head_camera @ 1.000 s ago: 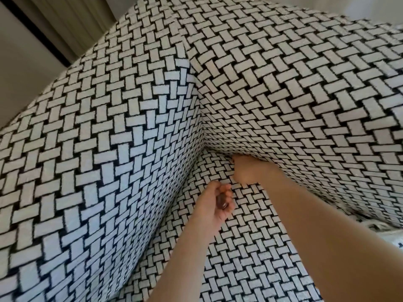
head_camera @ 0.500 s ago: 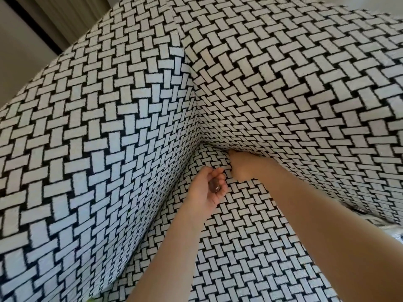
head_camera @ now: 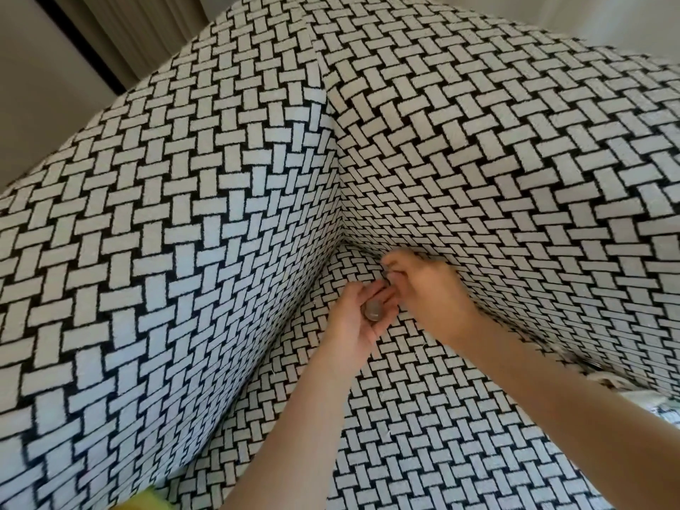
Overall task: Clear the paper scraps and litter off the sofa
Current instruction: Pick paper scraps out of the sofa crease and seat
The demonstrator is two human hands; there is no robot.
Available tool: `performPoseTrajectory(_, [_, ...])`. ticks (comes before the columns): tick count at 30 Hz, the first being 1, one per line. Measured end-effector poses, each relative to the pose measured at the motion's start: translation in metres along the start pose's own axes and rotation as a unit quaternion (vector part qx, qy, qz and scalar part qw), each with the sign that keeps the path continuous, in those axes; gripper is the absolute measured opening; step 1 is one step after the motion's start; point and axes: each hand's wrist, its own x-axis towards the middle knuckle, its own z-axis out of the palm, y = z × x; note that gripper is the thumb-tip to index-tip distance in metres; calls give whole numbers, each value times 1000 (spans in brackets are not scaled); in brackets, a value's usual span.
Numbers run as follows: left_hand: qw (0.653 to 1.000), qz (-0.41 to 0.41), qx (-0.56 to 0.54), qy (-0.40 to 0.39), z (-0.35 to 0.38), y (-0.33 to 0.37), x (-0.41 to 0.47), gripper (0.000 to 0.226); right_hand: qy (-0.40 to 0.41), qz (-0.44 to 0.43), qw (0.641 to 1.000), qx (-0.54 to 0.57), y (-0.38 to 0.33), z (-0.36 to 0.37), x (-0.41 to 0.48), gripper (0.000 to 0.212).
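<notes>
Since the earlier frame, the right hand (head_camera: pixel 427 292) has come out of the crack under the back cushion and now meets the left hand (head_camera: pixel 355 318) near the sofa (head_camera: pixel 184 252) corner. Its fingers are bunched together, and I cannot tell what they pinch. At its 9 o'clock, the left hand is half open, palm up, cupping a small greyish scrap (head_camera: pixel 373 310), too blurred to identify.
</notes>
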Motion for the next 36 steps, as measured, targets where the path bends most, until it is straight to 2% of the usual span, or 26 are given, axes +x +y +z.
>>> performPoseTrajectory(1, [1000, -3, -10, 1, -1, 1, -1, 31, 18, -55, 998, 25, -4, 3, -3, 20])
performPoseTrajectory(4, [999, -28, -23, 17, -4, 6, -2, 38, -59, -220, 973, -23, -15, 15, -8, 20])
performPoseTrajectory(6, [998, -28, -29, 41, -6, 8, -2, 35, -52, -261, 963, -34, -16, 18, -4, 14])
performPoseTrajectory(7, [998, -16, -37, 50, -6, 9, -1, 32, -29, -233, 972, 11, -17, 17, 1, 8])
performPoseTrajectory(9, [997, 13, -40, 67, -9, 10, 0, 28, 8, -130, 985, 112, -25, 13, 10, 29])
performPoseTrajectory(10, [996, 19, -26, 81, -12, 10, 0, 29, 20, -106, 988, 108, -29, 15, 17, 33])
performPoseTrajectory(12, [995, 13, 14, 101, -23, 10, -3, 33, -34, -155, 987, -4, -37, 24, 33, 34])
performPoseTrajectory(14, [995, -4, 22, 93, -35, 12, -7, 37, -125, -236, 952, -147, -49, 38, 48, 32])
performPoseTrajectory(16, [996, -20, 7, 82, -43, 15, -9, 36, -180, -246, 929, -207, -54, 45, 58, 34])
performPoseTrajectory(21, [992, -7, 46, 117, -42, 12, -8, 34, -266, -214, 916, -212, -45, 45, 64, 45])
performPoseTrajectory(25, [993, -37, -50, 99, -46, 18, -5, 37, -288, -142, 919, -228, -56, 53, 74, 56])
performPoseTrajectory(27, [994, -51, -50, 80, -47, 21, -7, 39, -303, -113, 916, -238, -59, 58, 80, 63])
performPoseTrajectory(29, [996, -54, -8, 74, -50, 18, -13, 41, -304, -103, 914, -247, -56, 58, 83, 59])
performPoseTrajectory(32, [996, -42, 19, 78, -57, 15, -18, 41, -272, -94, 936, -201, -49, 58, 80, 51])
performPoseTrajectory(36, [995, -43, -32, 89, -64, 18, -23, 41, -139, -46, 987, -72, -39, 68, 63, 45])
